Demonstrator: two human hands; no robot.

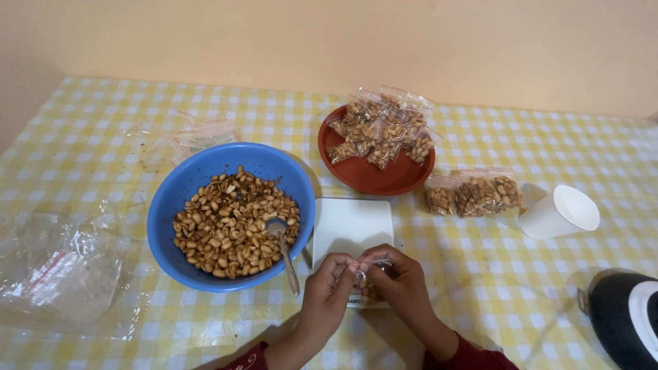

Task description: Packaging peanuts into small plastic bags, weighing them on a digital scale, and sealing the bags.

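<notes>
My left hand and my right hand meet over the near edge of a white square scale. Together they pinch the top of a small clear bag of peanuts, which hangs between the fingers. To the left stands a blue bowl full of roasted peanuts, with a metal spoon resting in it. Beyond the scale, a red plate holds several filled small bags.
Three filled bags lie right of the plate. A white paper cup lies tipped at the right. Empty clear bags sit behind the bowl, crumpled plastic at the left. A dark object is at the lower right. Yellow checked cloth.
</notes>
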